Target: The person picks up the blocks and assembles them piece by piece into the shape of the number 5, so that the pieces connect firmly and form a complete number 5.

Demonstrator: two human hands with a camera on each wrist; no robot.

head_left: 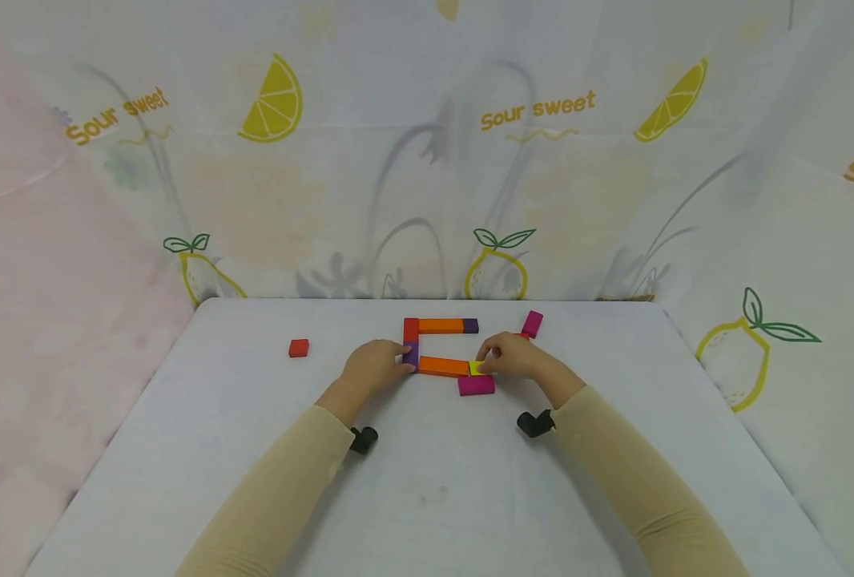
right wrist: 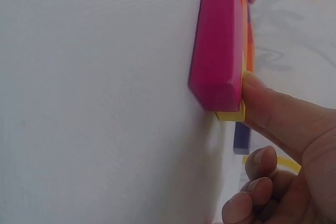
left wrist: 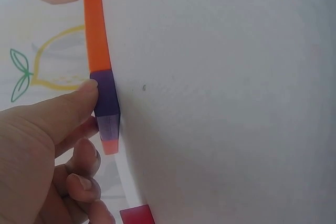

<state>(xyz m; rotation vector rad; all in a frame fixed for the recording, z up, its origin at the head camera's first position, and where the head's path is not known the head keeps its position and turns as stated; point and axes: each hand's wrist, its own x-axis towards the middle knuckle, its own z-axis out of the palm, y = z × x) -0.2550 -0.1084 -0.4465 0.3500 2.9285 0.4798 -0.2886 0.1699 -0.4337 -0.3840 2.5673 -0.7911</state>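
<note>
Thumb and index finger of my left hand (head_left: 372, 367) hold a purple block (head_left: 411, 357) at the left side of a block outline. In the left wrist view, the thumb lies against this purple block (left wrist: 106, 93). A red block (head_left: 411, 329) continues the side behind it. My right hand (head_left: 511, 355) pinches a yellow block (head_left: 476, 368) at the right end of the front orange block (head_left: 443, 366). Just in front lies a magenta block (head_left: 476, 386), which mostly covers the yellow block (right wrist: 231, 116) in the right wrist view.
At the back, an orange block (head_left: 441, 326) meets a small purple block (head_left: 471, 326). A separate red block (head_left: 299, 348) lies left. Another magenta block (head_left: 533, 324) is behind my right hand, near a partly hidden red piece (head_left: 521, 336). The white table (head_left: 427, 465) meets a printed cloth backdrop.
</note>
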